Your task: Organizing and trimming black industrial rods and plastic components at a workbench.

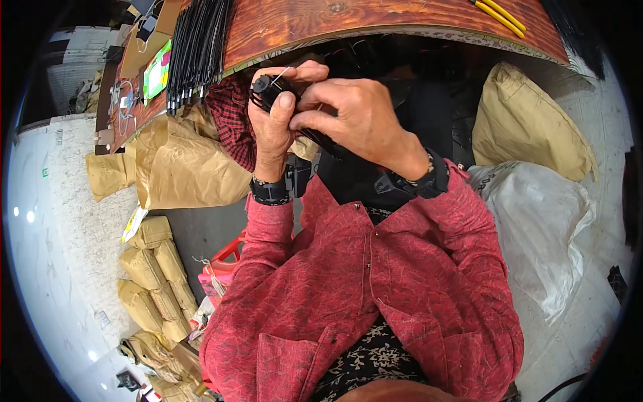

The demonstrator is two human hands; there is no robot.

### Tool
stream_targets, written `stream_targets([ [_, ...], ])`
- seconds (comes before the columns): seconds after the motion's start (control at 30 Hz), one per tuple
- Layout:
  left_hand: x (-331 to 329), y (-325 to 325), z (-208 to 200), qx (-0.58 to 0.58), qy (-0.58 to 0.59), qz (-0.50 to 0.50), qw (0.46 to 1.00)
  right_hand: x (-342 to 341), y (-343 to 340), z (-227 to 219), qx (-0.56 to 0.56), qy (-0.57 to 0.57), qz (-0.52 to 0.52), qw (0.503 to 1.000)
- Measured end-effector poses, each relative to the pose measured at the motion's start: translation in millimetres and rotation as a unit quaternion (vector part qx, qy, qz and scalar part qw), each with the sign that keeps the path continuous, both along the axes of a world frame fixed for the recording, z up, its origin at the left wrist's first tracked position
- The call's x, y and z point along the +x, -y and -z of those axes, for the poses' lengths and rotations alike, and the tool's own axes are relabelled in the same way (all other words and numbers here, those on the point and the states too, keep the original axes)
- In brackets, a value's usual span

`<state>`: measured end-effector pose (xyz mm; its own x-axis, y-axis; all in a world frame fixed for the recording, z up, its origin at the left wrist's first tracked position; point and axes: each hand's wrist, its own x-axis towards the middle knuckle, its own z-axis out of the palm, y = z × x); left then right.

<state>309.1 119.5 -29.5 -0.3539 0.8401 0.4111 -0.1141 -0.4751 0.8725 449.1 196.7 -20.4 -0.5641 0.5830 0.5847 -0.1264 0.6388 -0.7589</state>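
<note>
My left hand (269,134) is wrapped round a bundle of thin black cords (268,89), its thumb laid along the near side. The bundle's rounded end shows above the thumb, and its loose length hangs down behind my right hand. A thin pale strand (284,72) sticks out near that end. My right hand (358,120) is closed against the bundle from the right, with thumb and forefinger pinched together. Whatever lies between those fingertips is too small to make out. Both hands are held up just before the table's front edge.
Across the top runs a brown wooden table (375,19). Many black cords (199,50) drape over its left side, and yellow-handled pliers (502,17) lie at the right. Brown sacks (191,164) stand on the left, another brown sack (529,124) and a white sack (536,221) on the right.
</note>
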Motion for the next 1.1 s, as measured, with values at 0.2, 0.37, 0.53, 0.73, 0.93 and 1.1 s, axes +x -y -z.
stream_targets([
  [0.2, -5.5, 1.3, 10.3, -0.056, -0.055, -0.047, 0.996, 17.9, -15.5, -39.6, 0.004, -0.028, 0.041, 0.999],
  [0.37, 6.9, -5.8, 9.8, -0.058, -0.036, -0.033, 0.997, 15.9, -31.3, -31.2, 0.068, -0.01, 0.024, 0.997],
  [0.53, 3.2, -13.8, 9.9, -0.088, -0.103, -0.074, 0.988, 23.6, -31.2, -33.8, 0.178, -0.014, 0.078, 0.981],
  [0.73, 17.0, -25.9, 13.1, -0.11, -0.089, -0.016, 0.99, 35.1, -54.5, -12.5, -0.186, 0.023, -0.012, 0.982],
  [0.93, 15.3, -30.1, 8.9, -0.103, -0.062, 0.066, 0.991, 100.6, -196.5, 10.0, 0.245, 0.124, 0.398, 0.875],
  [1.1, 13.7, -26.7, 1.3, -0.102, -0.099, 0.093, 0.985, 127.4, -229.7, 16.6, 0.365, 0.142, 0.353, 0.85],
])
